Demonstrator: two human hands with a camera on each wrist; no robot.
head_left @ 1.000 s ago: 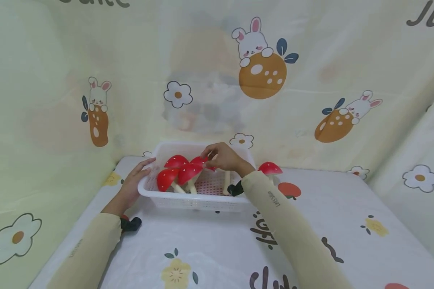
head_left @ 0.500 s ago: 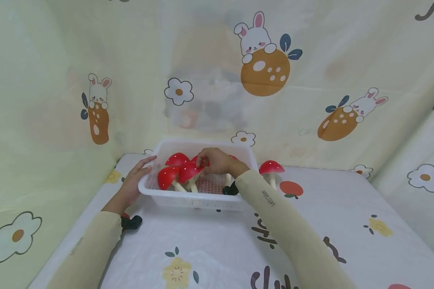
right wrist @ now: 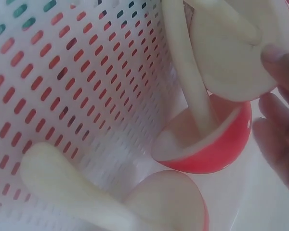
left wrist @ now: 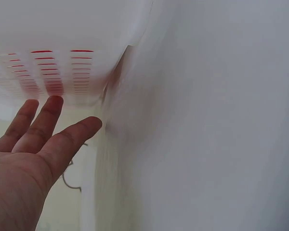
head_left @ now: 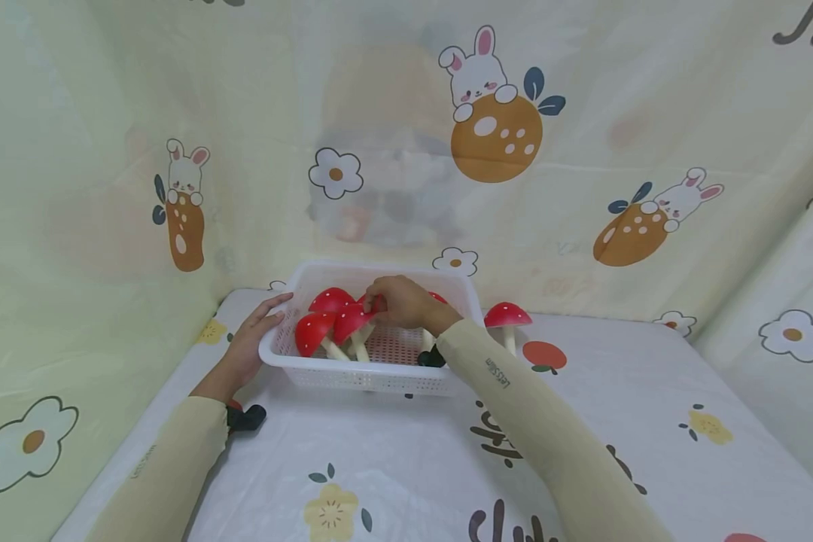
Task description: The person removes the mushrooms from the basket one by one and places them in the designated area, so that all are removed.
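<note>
A white cloth (head_left: pixel 406 459) printed with flowers is lying beneath a rectangular white plastic basket (head_left: pixel 366 379), its walls pierced with slots. It is holding smooth mushrooms (head_left: pixel 315 332) with domed, white-dotted red caps and pale stems; another mushroom (head_left: pixel 507 315) is standing beyond its right end. The right hand (head_left: pixel 406 302) is arching inside, thumb and fingers pinching one by its cap. The left hand (head_left: pixel 247 348) is flanking the left end, fingers extended, apart.

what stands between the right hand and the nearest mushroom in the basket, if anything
Nothing visible does. The right hand is inside the white basket, and in the right wrist view its grip is at the cap edge of that mushroom. Other mushrooms lie close by, not between.
</note>
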